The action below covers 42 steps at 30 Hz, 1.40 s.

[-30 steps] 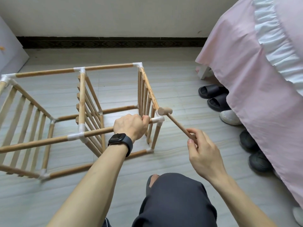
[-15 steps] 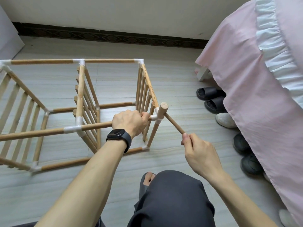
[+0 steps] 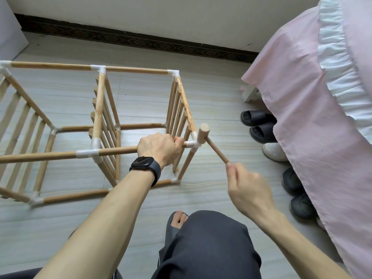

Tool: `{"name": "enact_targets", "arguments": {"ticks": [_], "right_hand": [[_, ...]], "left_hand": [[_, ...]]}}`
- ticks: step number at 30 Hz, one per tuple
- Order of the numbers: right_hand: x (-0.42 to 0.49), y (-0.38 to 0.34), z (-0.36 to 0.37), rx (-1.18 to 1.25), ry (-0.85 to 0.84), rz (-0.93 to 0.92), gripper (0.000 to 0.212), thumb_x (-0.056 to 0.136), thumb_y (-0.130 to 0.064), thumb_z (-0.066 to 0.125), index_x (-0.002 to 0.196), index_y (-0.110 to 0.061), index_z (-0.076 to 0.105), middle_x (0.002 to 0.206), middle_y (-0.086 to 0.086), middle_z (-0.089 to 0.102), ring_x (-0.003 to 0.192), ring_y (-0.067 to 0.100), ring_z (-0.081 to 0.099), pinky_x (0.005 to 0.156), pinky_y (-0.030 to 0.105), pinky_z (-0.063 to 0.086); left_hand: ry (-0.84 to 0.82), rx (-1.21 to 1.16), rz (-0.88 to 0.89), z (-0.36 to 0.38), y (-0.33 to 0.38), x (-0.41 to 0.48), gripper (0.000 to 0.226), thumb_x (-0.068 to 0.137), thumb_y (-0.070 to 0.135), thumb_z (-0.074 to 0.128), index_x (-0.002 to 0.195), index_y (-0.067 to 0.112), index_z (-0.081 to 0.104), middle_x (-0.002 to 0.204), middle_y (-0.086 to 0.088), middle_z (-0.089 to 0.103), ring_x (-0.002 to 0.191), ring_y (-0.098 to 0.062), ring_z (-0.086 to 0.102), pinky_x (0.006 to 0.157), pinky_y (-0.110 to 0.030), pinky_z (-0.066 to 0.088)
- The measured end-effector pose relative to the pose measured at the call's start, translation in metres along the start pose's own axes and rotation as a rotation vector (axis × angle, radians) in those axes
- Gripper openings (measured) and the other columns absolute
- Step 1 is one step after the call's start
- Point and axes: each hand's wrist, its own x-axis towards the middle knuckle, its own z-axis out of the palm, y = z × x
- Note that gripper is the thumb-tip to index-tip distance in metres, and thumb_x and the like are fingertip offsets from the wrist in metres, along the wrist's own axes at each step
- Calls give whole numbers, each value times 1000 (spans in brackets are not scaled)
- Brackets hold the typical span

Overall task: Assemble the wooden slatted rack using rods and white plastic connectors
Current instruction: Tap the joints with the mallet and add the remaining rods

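Observation:
The wooden slatted rack (image 3: 100,109) stands on the floor, its rods joined by white plastic connectors. My left hand (image 3: 159,148) grips the near top rod (image 3: 118,151) just left of the near right corner connector (image 3: 193,144). My right hand (image 3: 245,184) holds the handle end of a small wooden mallet (image 3: 211,143). The mallet's head rests against that corner connector from the right.
A bed with a pink cover (image 3: 322,117) fills the right side. Several dark slippers (image 3: 259,125) and a white shoe (image 3: 273,152) lie along its edge. My knee in dark trousers (image 3: 209,244) is at the bottom. A wall with a dark skirting (image 3: 130,40) runs behind the rack.
The mallet head swung from lying flat above the corner connector to upright against its right side. My left hand kept its grip on the rod.

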Motion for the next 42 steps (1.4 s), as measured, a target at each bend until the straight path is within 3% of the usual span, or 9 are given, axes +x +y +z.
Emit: {"name": "enact_targets", "arguments": {"ticks": [4,8,13,17,20,28,36,39,42], "right_hand": [[-3,-2,-15,402,527,-187,31,108,-45,27,85,-29,42,62,1,53,53,10,54,46,12,33],[2,1,4,63,-49,-34,35,105,-47,24,82,-25,38,54,-4,49,57,26,56,51,36,30],[-2,-3,-1,376,426,-136,36,107,-47,25,82,-26,42,56,-2,52,49,12,51,45,14,31],[-4,-2,14,63,-84,0,36,104,-50,23,79,-26,36,54,-1,52,51,23,48,50,40,29],[0,2,9,200,47,38,44,103,-50,28,69,-26,40,53,-5,56,52,17,51,48,32,28],[33,-18,5,471,103,148,45,104,-48,36,73,-26,59,61,-19,62,68,0,58,56,27,38],[121,-35,2,498,35,130,33,105,-36,35,87,-34,62,82,-20,59,84,11,54,68,22,37],[152,-42,2,461,59,79,32,107,-39,33,92,-35,61,82,-24,56,82,8,51,74,34,38],[176,-43,5,410,89,26,34,108,-42,30,95,-33,61,75,-19,57,75,4,55,69,34,41]], "left_hand": [[18,-12,16,-6,8,5,57,97,48,22,56,19,49,59,-2,53,53,-20,45,49,-31,22],[12,-17,-1,-4,5,3,56,97,48,23,56,18,48,61,-3,53,54,-21,45,50,-31,22],[7,-10,5,-9,4,4,57,98,49,22,57,19,48,61,-2,53,55,-21,46,50,-31,25],[-11,5,-13,-5,2,0,56,97,47,23,57,18,49,61,-3,53,55,-21,46,51,-32,24],[-91,20,0,-8,4,-1,55,97,49,23,63,17,54,64,-3,54,58,-20,47,52,-32,26],[-1055,-203,-100,-55,-23,4,33,97,43,50,93,15,67,76,0,68,60,-15,68,55,-23,55],[-95,-43,130,-73,-30,85,36,99,35,44,131,19,49,133,-6,53,122,-28,49,93,-42,47],[-54,33,178,-57,-33,120,58,103,40,38,155,19,24,166,-7,18,153,-26,13,121,-50,22],[-118,116,162,-30,-43,145,68,105,50,21,160,25,-9,168,3,-14,154,-21,-15,124,-55,-1]]}}
